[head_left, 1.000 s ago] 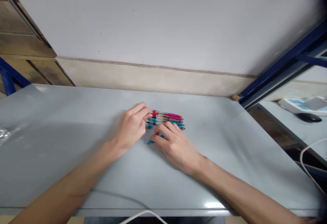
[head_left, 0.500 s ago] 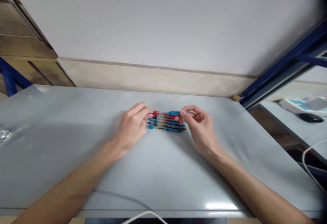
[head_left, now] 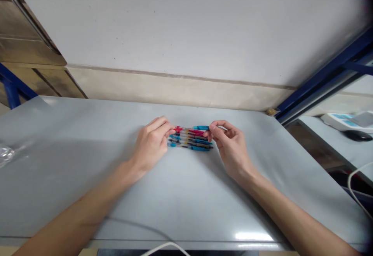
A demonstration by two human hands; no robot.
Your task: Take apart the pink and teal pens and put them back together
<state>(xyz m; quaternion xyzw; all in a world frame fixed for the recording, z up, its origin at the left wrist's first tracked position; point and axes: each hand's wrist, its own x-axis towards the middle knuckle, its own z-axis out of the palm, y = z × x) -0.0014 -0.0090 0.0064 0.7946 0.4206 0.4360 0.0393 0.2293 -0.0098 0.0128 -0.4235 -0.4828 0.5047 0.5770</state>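
Note:
Several slim pens point(head_left: 190, 147) with clear barrels and blue, red or dark grips lie side by side in a row on the grey table. At their left ends is my left hand point(head_left: 153, 139), thumb and fingers pinched on the red end of a pen at the far side of the row. My right hand point(head_left: 229, 143) pinches a pen with a blue grip point(head_left: 201, 128) by its right end, along that same far edge. Whether both hands hold one pen or two is unclear. My right hand's lower fingers curl close to the red grips.
The grey table point(head_left: 186, 197) runs up to a white wall point(head_left: 186, 26). Crumpled clear plastic point(head_left: 6, 155) lies at the left. Blue frame posts point(head_left: 323, 69) rise at the right, beside a side table with a black mouse point(head_left: 358, 135). A white cable point(head_left: 167, 245) loops at the front edge.
My right hand and the blue-grip pen have shifted slightly right. My left hand stays almost where it was. The whole view has also drifted a little.

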